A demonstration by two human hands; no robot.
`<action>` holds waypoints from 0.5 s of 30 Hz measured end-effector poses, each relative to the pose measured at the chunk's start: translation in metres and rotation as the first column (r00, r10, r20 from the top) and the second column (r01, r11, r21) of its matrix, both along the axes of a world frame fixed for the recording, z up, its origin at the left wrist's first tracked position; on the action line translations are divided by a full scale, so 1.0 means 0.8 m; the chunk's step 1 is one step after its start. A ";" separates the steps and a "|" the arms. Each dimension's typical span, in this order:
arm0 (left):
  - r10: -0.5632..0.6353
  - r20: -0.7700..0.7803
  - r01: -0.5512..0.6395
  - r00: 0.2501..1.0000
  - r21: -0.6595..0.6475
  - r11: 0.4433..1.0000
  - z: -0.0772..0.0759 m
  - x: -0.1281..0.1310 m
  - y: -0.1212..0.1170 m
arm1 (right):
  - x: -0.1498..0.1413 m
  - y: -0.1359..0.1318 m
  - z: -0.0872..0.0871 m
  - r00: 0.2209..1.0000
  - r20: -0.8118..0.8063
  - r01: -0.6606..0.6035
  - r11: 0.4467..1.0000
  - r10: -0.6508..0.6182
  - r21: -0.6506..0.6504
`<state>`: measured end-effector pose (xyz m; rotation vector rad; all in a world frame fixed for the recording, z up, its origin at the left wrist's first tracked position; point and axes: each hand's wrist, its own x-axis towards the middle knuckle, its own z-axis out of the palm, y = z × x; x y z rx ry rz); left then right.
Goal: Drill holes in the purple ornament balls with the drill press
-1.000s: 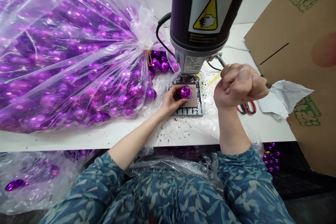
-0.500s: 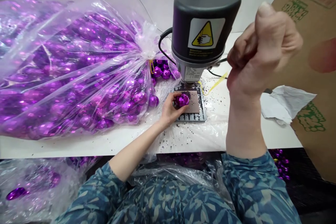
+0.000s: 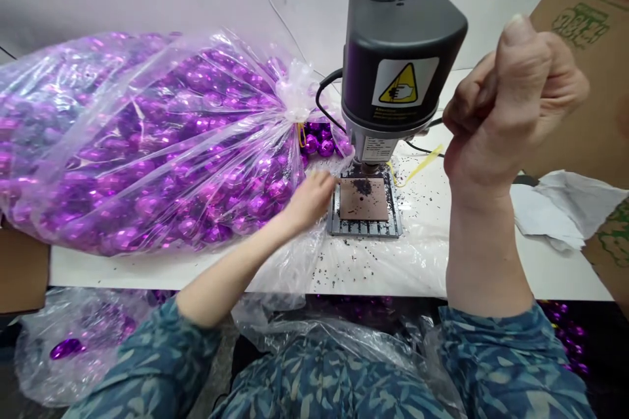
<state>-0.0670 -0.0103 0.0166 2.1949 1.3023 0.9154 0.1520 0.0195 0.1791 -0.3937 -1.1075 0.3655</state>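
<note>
My left hand (image 3: 313, 196) is just left of the drill press's base (image 3: 364, 229), beside the plastic bag. Its fingers are curled downward, and whatever may be in them is hidden. On the base lies a brown square board (image 3: 351, 206) with a small dark hole and dark shavings. Above it hangs the black drill press head (image 3: 400, 46) with a yellow warning label. My right hand (image 3: 515, 98) is raised in a fist to the right of the head. What that fist grips is hidden by the fingers.
A large clear bag (image 3: 162, 150) full of shiny purple faceted balls fills the left of the white table (image 3: 196, 268). Loose purple balls (image 3: 325, 146) lie behind its knot. Crumpled white paper (image 3: 555, 206) and a cardboard box (image 3: 584, 105) are at the right. A yellow strip (image 3: 422, 163) lies behind.
My left hand has moved left off the board, and the purple ball it held there no longer shows. My right fist keeps its place beside the drill head. The whole view has shifted slightly.
</note>
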 end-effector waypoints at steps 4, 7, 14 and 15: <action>0.300 -0.049 -0.294 0.953 0.102 0.950 -0.011 -0.004 0.135 | 0.000 -0.001 -0.001 1.000 0.003 0.006 1.000 -0.006 -0.020; 0.280 -0.041 -0.274 0.959 0.106 0.956 -0.016 -0.006 0.173 | -0.001 -0.002 0.000 1.000 -0.003 0.004 1.000 -0.004 -0.025; 0.336 -0.026 -0.322 0.941 0.227 0.919 0.011 -0.008 0.069 | -0.002 -0.002 -0.001 0.997 0.049 0.066 0.997 -0.064 -0.036; 0.315 0.028 -0.314 0.949 0.214 0.925 0.012 -0.005 0.044 | -0.002 -0.001 -0.001 0.996 0.057 0.074 0.997 -0.072 -0.035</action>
